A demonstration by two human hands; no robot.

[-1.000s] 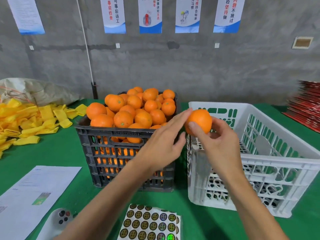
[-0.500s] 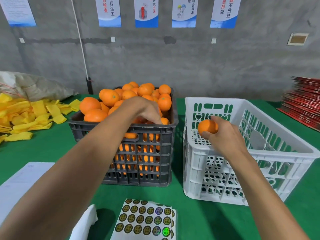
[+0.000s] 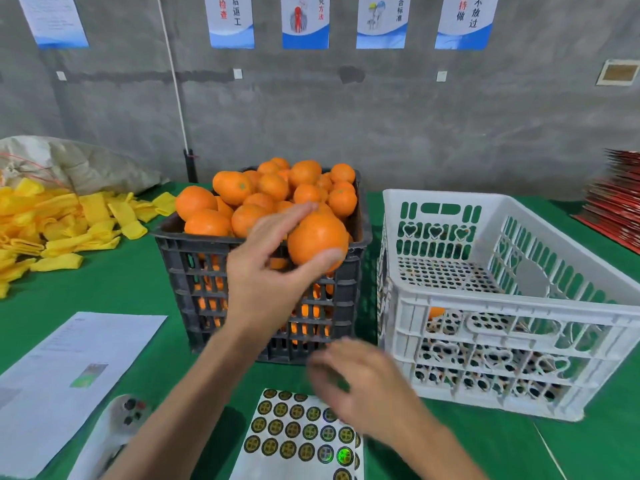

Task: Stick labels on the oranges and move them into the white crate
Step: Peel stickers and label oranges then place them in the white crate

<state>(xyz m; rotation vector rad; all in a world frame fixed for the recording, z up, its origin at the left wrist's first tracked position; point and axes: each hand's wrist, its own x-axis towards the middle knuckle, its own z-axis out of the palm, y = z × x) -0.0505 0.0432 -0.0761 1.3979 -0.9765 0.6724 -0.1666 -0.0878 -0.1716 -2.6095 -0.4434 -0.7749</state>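
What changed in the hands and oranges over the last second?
The right hand let its orange go into the white crate and came down over the label sheet. The left hand took a fresh orange from the black crate. Both crates stayed put.

The person's two forearms are bare, with no sleeve visible. The left hand (image 3: pixel 263 268) and the right hand (image 3: pixel 360 386) wear no gloves. The right hand looks blurred.

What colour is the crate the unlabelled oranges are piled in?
Dark grey, almost black: the slatted crate, seen in the head view.
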